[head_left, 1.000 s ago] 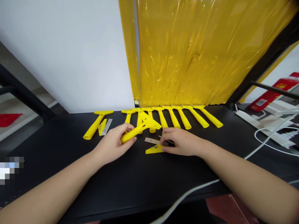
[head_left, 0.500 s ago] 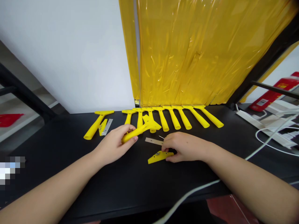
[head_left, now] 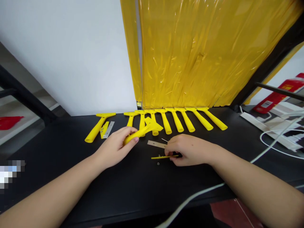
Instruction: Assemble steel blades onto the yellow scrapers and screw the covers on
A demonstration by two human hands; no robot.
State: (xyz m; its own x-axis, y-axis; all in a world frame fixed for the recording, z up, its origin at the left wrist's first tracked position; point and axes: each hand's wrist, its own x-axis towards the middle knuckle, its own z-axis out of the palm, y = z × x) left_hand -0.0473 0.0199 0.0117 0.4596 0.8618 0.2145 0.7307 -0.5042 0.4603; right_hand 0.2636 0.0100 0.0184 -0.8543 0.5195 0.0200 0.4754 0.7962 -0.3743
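My left hand (head_left: 121, 144) is closed round the grip of a yellow scraper handle (head_left: 143, 129), its wide head pointing up and right. Between the thumb and fingers of my right hand (head_left: 186, 150) is a thin yellow plate (head_left: 161, 157), seen nearly edge-on. Small metal screws (head_left: 159, 155) show at the plate's upper side. Just below it a small nut (head_left: 158, 163) lies on the black table. A flat metal blade (head_left: 155, 144) lies behind the plate, its right end hidden by my right hand. Beside that hand, the tip of a thin metal rod (head_left: 163, 139) shows.
Several yellow scraper handles (head_left: 177, 119) lie in a row at the back. To the left are another handle (head_left: 96, 128), a yellow plate (head_left: 104, 129) with screws and a blade (head_left: 109, 129). White cables (head_left: 199, 191) and a red bottle (head_left: 276, 95) are at the right.
My right hand has tilted the yellow plate from showing its face to nearly edge-on. A small nut now lies on the table below it. My left hand is almost still.
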